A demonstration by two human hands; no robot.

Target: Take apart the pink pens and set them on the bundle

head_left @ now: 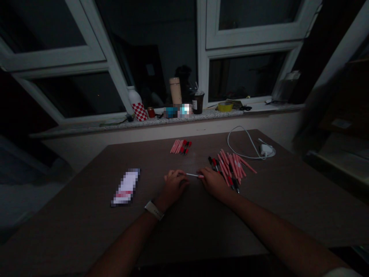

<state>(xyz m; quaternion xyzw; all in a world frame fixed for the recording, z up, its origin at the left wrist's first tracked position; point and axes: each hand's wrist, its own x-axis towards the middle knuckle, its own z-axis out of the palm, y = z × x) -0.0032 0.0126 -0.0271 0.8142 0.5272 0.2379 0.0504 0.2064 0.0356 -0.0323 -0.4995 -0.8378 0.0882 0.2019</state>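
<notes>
A slim pen [192,175] lies crosswise between my hands, its thin white middle showing and a pink piece at its right end. My left hand [174,181], with a pale watch band on the wrist, closes its fingers on the left end. The right end is pinched by my right hand [212,180]. Right beside that hand is a loose pile of pink pens [236,166], mixed with several black and red pens [215,163]. Farther back, pink pens [176,146] lie in a row next to black and red ones [186,148].
A phone [126,187] lies left on the brown table [178,238]. A white cable with a charger [266,150] is at the back right. The windowsill holds a checkered bottle [139,109], a beige tumbler [175,91], a dark drink cup [198,102] and yellow tape [225,106].
</notes>
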